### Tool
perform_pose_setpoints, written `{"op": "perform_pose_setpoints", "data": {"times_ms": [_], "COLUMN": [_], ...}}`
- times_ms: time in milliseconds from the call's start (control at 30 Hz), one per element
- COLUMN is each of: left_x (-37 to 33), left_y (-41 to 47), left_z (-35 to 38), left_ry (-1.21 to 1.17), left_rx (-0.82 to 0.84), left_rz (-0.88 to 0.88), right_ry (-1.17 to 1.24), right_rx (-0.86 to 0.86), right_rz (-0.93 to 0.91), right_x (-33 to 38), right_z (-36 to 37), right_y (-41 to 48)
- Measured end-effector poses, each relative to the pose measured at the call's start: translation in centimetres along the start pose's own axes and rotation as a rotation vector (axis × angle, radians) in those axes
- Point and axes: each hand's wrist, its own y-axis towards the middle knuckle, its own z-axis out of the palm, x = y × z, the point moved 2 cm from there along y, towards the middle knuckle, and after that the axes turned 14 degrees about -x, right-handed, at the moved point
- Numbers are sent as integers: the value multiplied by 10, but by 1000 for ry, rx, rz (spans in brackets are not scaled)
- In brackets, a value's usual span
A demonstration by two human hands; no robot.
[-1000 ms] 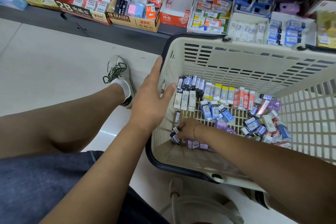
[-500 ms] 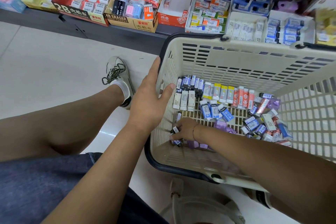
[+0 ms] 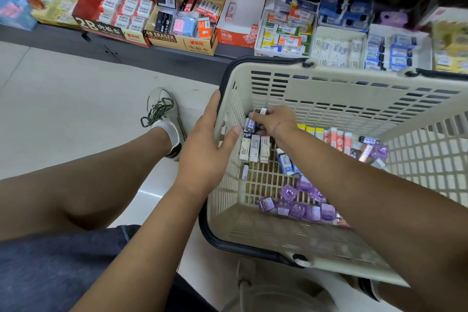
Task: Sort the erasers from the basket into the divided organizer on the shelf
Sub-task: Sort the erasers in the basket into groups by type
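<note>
At the left wall of the basket (image 3: 329, 69), the left hand (image 3: 205, 149) rests flat and empty; just right, the right hand (image 3: 274, 121) curls round what look like two blue-and-white erasers (image 3: 250, 124) in the far corner. Three white erasers (image 3: 254, 148) lie just below it and three orange erasers (image 3: 340, 139) farther right, while the right forearm (image 3: 354, 172) hides some purple erasers (image 3: 298, 209).

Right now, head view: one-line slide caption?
Left hand rests on the basket rim while right hand grips blue-sleeved erasers in its far corner.
</note>
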Motion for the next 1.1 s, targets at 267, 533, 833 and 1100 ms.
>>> {"op": "perform_pose_setpoints", "data": {"times_ms": [267, 533, 833, 1100], "left_x": [0, 0, 2, 5], "left_y": [1, 0, 2, 2], "left_z": [0, 0, 1, 2], "left_ry": [-8, -27, -26, -25], "left_rx": [17, 19, 11, 10], "left_rz": [-5, -4, 3, 11], "right_ry": [55, 83, -148, -29], "right_rx": [-209, -247, 111, 312], "right_rz": [-31, -61, -138, 394], "right_x": [-16, -24, -48, -104], "right_z": [21, 5, -4, 26], "right_y": [13, 20, -57, -49]}}
